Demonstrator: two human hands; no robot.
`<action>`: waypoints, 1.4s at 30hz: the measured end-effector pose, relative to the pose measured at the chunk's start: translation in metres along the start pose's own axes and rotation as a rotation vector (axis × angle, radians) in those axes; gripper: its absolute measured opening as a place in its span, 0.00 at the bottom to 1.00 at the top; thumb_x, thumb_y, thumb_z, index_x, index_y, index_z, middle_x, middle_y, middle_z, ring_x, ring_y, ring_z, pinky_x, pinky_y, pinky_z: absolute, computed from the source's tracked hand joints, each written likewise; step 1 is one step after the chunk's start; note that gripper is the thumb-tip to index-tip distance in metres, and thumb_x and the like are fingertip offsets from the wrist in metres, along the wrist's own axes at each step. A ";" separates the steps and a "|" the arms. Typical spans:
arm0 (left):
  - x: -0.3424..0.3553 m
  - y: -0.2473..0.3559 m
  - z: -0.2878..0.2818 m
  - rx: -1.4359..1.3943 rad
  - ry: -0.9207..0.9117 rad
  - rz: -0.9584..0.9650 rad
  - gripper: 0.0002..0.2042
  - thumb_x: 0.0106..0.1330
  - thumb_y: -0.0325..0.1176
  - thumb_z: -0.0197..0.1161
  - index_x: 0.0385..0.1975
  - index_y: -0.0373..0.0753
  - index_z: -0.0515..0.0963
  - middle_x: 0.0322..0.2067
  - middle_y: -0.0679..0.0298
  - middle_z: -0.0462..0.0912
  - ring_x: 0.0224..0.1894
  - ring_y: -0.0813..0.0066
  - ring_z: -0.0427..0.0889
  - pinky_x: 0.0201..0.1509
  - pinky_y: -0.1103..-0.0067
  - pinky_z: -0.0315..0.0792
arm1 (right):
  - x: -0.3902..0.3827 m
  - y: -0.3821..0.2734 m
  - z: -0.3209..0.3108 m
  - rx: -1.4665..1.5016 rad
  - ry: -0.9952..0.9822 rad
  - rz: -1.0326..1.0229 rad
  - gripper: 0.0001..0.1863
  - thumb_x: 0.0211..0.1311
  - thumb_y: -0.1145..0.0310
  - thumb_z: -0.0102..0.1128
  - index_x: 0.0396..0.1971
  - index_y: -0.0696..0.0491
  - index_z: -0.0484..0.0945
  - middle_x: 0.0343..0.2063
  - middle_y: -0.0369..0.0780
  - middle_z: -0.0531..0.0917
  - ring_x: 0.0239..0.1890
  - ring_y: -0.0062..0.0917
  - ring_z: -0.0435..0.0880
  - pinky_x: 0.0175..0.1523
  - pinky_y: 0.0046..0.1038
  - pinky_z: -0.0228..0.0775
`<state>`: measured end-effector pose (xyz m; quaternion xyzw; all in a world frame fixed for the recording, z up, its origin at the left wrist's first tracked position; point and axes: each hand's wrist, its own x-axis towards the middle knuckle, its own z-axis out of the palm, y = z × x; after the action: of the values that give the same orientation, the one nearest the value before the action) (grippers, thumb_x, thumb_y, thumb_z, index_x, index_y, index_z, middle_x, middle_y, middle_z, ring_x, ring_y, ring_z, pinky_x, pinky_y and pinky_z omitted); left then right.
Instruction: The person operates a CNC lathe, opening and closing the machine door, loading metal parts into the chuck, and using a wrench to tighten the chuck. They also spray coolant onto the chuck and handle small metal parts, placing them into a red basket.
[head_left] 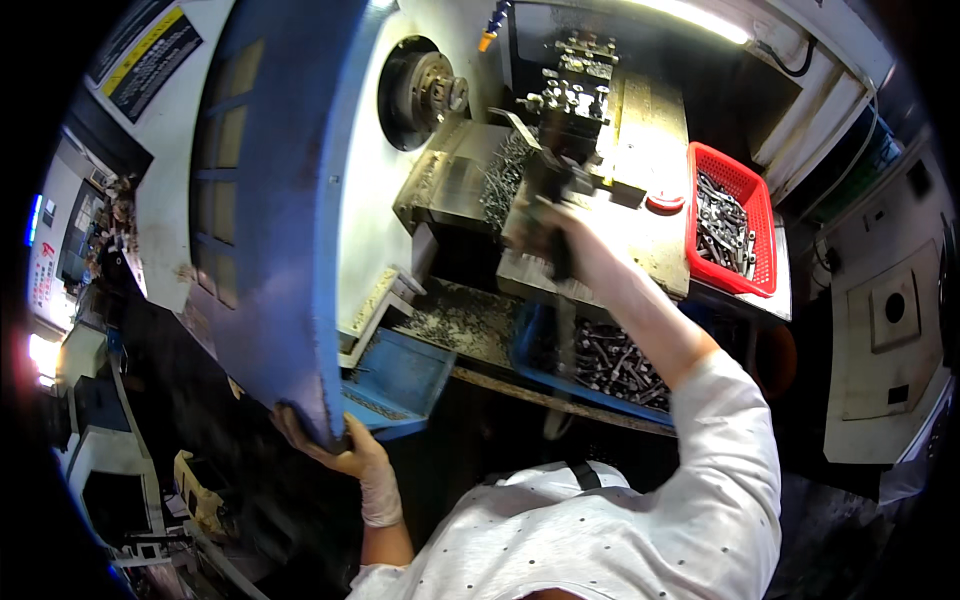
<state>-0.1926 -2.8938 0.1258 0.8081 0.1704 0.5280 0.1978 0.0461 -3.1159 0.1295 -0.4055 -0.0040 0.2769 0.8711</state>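
My left hand (355, 463), in a pale glove, is closed around the lower corner of a blue machine door (270, 290) with small window panes. In front of the lathe's tool post (572, 98), my right hand (560, 235) is smeared by motion. It seems closed around something dark that I cannot make out, and a blurred hose-like strip (563, 340) hangs below it. The chuck (435, 90) sits to the left of the tool post with a short round piece at its face. Curled metal chips (505, 180) lie heaped between them.
A red plastic basket (762, 215) of metal parts stands at right, beside a small red round lid (665, 202). Below the slide, a blue bin (525, 350) holds several dark metal parts. A blue tray (400, 370) sits under the chuck side. A grey cabinet (890, 320) is far right.
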 end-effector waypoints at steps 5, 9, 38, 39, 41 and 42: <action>0.001 -0.017 -0.012 0.043 -0.080 0.095 0.28 0.44 0.22 0.51 0.50 0.31 0.55 0.51 0.48 0.56 0.55 0.51 0.54 0.57 0.62 0.46 | 0.172 0.074 0.086 -0.179 0.369 -0.119 0.11 0.51 0.65 0.48 0.24 0.58 0.72 0.18 0.39 0.75 0.17 0.24 0.73 0.19 0.26 0.65; 0.000 -0.020 -0.005 -0.012 -0.112 0.227 0.28 0.43 0.21 0.50 0.50 0.33 0.54 0.51 0.49 0.57 0.55 0.48 0.53 0.57 0.57 0.45 | 0.197 0.091 0.077 0.074 0.451 -0.255 0.11 0.49 0.67 0.52 0.24 0.61 0.72 0.17 0.40 0.74 0.15 0.27 0.72 0.18 0.27 0.66; -0.002 -0.031 -0.015 -0.015 -0.153 0.266 0.28 0.44 0.21 0.52 0.49 0.33 0.54 0.50 0.51 0.57 0.55 0.48 0.51 0.57 0.55 0.43 | 0.195 0.101 0.082 0.176 0.238 -0.176 0.11 0.51 0.67 0.50 0.14 0.51 0.66 0.09 0.33 0.65 0.09 0.19 0.62 0.15 0.22 0.56; -0.003 -0.031 -0.014 -0.020 -0.143 0.268 0.28 0.44 0.21 0.52 0.49 0.34 0.54 0.50 0.51 0.57 0.56 0.48 0.51 0.57 0.55 0.43 | 0.195 0.100 0.082 0.166 0.309 -0.258 0.10 0.51 0.67 0.50 0.14 0.51 0.66 0.09 0.33 0.65 0.09 0.19 0.62 0.15 0.22 0.56; -0.004 -0.031 -0.013 -0.026 -0.124 0.268 0.28 0.44 0.21 0.52 0.49 0.34 0.54 0.50 0.51 0.57 0.56 0.48 0.50 0.57 0.56 0.43 | 0.200 0.100 0.081 0.185 0.425 -0.358 0.09 0.51 0.69 0.50 0.14 0.52 0.66 0.09 0.32 0.65 0.09 0.18 0.62 0.15 0.21 0.56; -0.004 -0.030 -0.012 -0.027 -0.121 0.261 0.28 0.44 0.21 0.52 0.49 0.34 0.54 0.50 0.51 0.57 0.56 0.48 0.50 0.57 0.56 0.43 | 0.204 0.101 0.076 0.176 0.385 -0.312 0.09 0.51 0.69 0.50 0.14 0.52 0.66 0.08 0.32 0.65 0.08 0.19 0.62 0.14 0.21 0.56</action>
<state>-0.2078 -2.8679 0.1118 0.8509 0.0445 0.5020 0.1483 0.1531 -2.9107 0.0648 -0.3679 0.1236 0.0561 0.9199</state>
